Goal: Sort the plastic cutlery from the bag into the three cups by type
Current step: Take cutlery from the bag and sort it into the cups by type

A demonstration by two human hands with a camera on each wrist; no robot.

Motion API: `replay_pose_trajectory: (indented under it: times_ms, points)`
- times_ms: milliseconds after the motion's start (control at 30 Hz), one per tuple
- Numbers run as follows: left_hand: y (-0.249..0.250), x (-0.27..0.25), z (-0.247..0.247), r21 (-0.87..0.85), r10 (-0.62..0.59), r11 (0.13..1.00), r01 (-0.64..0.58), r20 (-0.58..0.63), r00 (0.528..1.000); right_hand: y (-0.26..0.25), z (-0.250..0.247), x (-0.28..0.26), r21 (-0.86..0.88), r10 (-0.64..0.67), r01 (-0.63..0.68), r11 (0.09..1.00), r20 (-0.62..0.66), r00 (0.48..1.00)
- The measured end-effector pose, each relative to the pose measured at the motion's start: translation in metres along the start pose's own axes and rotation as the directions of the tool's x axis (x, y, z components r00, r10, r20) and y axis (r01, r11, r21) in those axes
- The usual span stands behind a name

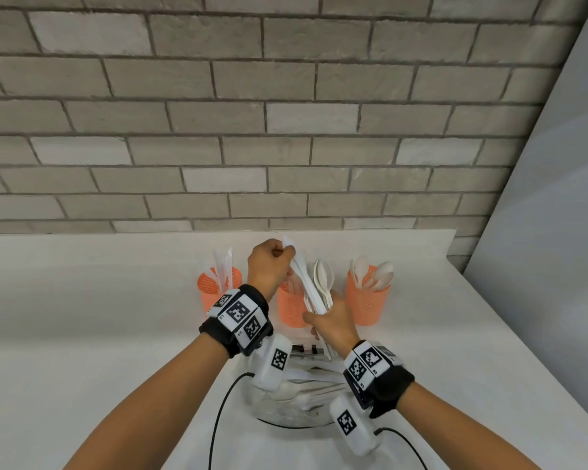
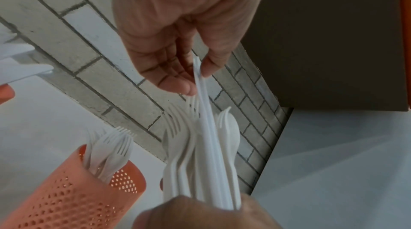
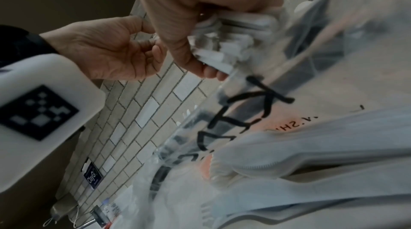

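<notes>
My right hand (image 1: 325, 318) grips a bundle of white plastic cutlery (image 1: 321, 286) by the handles, upright above the middle cup; forks, spoons and knives show in it. My left hand (image 2: 198, 78) pinches the top of one white knife (image 2: 203, 109) in that bundle between thumb and fingers. Three orange perforated cups stand in a row by the wall: the left cup (image 1: 214, 293) holds knives, the middle cup (image 2: 73, 194) holds forks, the right cup (image 1: 365, 300) holds spoons. The clear bag (image 1: 296, 398) with more cutlery lies under my wrists.
The white counter (image 1: 99, 317) ends at a grey brick wall (image 1: 286, 130) behind the cups and at its right edge by a pale panel (image 1: 557, 232). Black cables (image 1: 221, 412) run from the wrist units across the counter near the bag.
</notes>
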State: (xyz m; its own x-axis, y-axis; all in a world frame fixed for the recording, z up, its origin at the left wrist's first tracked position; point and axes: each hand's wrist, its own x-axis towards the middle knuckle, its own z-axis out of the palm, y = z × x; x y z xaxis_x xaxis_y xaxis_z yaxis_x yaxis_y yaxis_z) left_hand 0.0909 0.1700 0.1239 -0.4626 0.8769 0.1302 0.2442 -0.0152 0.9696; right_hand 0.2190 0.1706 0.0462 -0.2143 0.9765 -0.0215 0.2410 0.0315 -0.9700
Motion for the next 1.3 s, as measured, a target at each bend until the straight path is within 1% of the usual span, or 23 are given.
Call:
replay_pose_trajectory:
  times_ms: [100,267,333,400,433,500,567,633,700,733,767,800,833,867,933,967,1033,1067,1100,1133,1200,1233,1300]
  points:
    - [-0.003,-0.002,0.001,0.021,-0.025,1.000,0.023,0.076,0.997,0.000,0.002,-0.001,-0.005,-0.016,0.016,1.000,0.005,1.000]
    - [-0.009,-0.008,0.007,0.021,-0.037,0.999,0.035,0.126,0.991,0.001,0.001,-0.002,-0.019,-0.021,0.023,1.000,0.059,0.998]
    - [-0.004,-0.007,0.004,-0.004,-0.018,1.000,0.019,0.100,0.995,0.001,-0.002,-0.003,0.002,-0.007,0.007,1.000,0.088,0.996]
    - [0.007,-0.004,-0.003,-0.053,0.021,0.998,-0.020,0.029,0.999,-0.001,-0.007,-0.004,0.055,0.021,-0.028,0.998,0.129,0.991]
    - [0.012,-0.002,-0.009,-0.101,0.026,0.995,-0.027,-0.008,1.000,-0.002,-0.011,-0.006,0.081,0.041,-0.054,0.995,0.155,0.987]
    - [0.021,0.005,-0.022,-0.263,-0.001,0.965,-0.016,-0.064,0.998,-0.005,-0.018,-0.010,0.141,0.090,-0.122,0.982,0.216,0.972]
    - [0.025,0.010,-0.037,-0.437,-0.044,0.900,0.001,-0.090,0.995,-0.007,-0.024,-0.014,0.251,0.129,-0.203,0.947,0.281,0.951]
    - [0.023,0.014,-0.048,-0.536,-0.098,0.843,0.033,-0.094,0.991,-0.009,-0.029,-0.017,0.377,0.149,-0.279,0.883,0.340,0.929]
    - [0.015,0.015,-0.054,-0.520,-0.152,0.849,0.092,-0.073,0.986,-0.011,-0.031,-0.018,0.466,0.156,-0.342,0.816,0.392,0.907]
    - [0.010,0.015,-0.055,-0.475,-0.172,0.870,0.132,-0.040,0.984,-0.013,-0.032,-0.019,0.495,0.156,-0.369,0.786,0.419,0.894]
    - [0.005,0.011,-0.054,-0.421,-0.184,0.890,0.176,0.022,0.983,-0.015,-0.032,-0.020,0.517,0.150,-0.394,0.760,0.450,0.880]
    - [0.000,0.006,-0.054,-0.367,-0.193,0.904,0.219,0.106,0.975,-0.018,-0.031,-0.021,0.531,0.144,-0.420,0.736,0.484,0.863]
    - [-0.007,0.001,-0.052,-0.322,-0.199,0.911,0.258,0.205,0.958,-0.022,-0.030,-0.022,0.544,0.130,-0.450,0.708,0.525,0.841]
    - [-0.012,-0.006,-0.050,-0.299,-0.199,0.908,0.294,0.309,0.930,-0.025,-0.028,-0.022,0.559,0.106,-0.481,0.676,0.572,0.813]
    - [-0.020,-0.019,-0.045,-0.297,-0.181,0.884,0.360,0.494,0.850,-0.030,-0.024,-0.023,0.563,0.039,-0.540,0.626,0.669,0.742]
    - [-0.022,-0.025,-0.042,-0.309,-0.155,0.868,0.388,0.574,0.804,-0.033,-0.022,-0.024,0.551,0.005,-0.558,0.621,0.709,0.706]
    - [-0.027,-0.033,-0.037,-0.359,-0.070,0.832,0.424,0.689,0.722,-0.037,-0.017,-0.028,0.503,-0.048,-0.572,0.648,0.776,0.629]
    - [-0.028,-0.036,-0.035,-0.377,-0.032,0.822,0.427,0.718,0.695,-0.039,-0.014,-0.030,0.472,-0.064,-0.572,0.670,0.805,0.589]
    - [-0.029,-0.037,-0.034,-0.379,-0.010,0.823,0.422,0.734,0.679,-0.041,-0.011,-0.033,0.447,-0.080,-0.574,0.686,0.831,0.551]
    - [-0.030,-0.038,-0.032,-0.371,-0.004,0.834,0.408,0.736,0.677,-0.042,-0.009,-0.035,0.427,-0.088,-0.586,0.689,0.851,0.517]
    - [-0.030,-0.040,-0.031,-0.353,0.015,0.866,0.353,0.725,0.689,-0.043,-0.007,-0.037,0.395,-0.086,-0.621,0.677,0.881,0.466]
    - [-0.030,-0.041,-0.030,-0.348,0.021,0.879,0.326,0.712,0.702,-0.043,-0.006,-0.036,0.377,-0.085,-0.623,0.685,0.891,0.446]
    - [-0.026,-0.045,-0.030,-0.333,-0.003,0.894,0.299,0.664,0.748,-0.041,-0.006,-0.032,0.343,-0.068,-0.607,0.717,0.901,0.429]
